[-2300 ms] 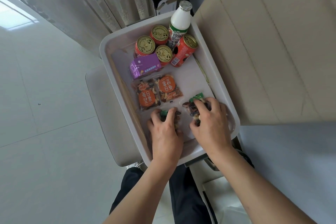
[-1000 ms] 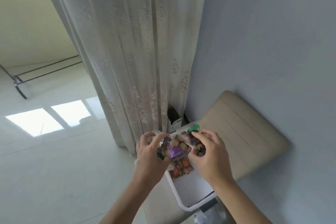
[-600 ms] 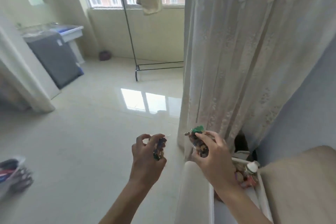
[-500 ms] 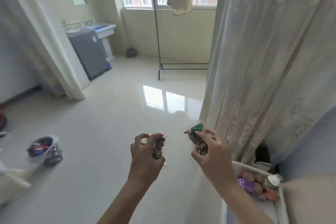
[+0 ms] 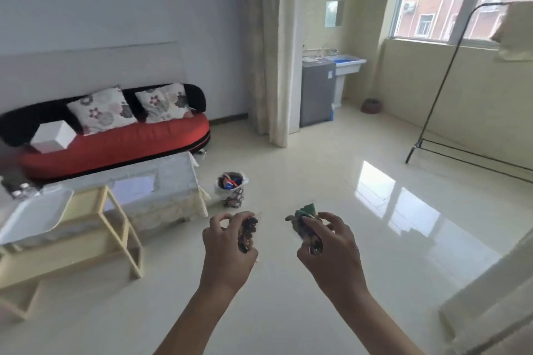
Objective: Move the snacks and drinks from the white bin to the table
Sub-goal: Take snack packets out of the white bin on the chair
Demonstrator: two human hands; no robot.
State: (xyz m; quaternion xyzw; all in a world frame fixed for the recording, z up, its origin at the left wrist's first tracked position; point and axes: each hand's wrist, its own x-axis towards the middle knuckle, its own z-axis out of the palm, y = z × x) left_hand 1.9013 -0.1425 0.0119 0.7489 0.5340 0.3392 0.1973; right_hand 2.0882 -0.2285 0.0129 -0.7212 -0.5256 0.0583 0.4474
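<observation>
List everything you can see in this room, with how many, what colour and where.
sofa: one, red and black, far left
cushions: two, floral, on sofa
box: one, white, on sofa
table: one, pale cloth, before sofa
wastebasket: one, patterned, beside table
washing machine: one, grey, beyond curtain
clothes rack: one, black, right side
snack packs: two, dark, one per hand
left hand: one, bare, grips snack pack
right hand: one, bare, grips snack pack

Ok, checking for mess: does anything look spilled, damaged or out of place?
Nothing spilled or damaged. The left hand and right hand each hold a snack packet. Only a white box sits tilted on the red sofa.
</observation>
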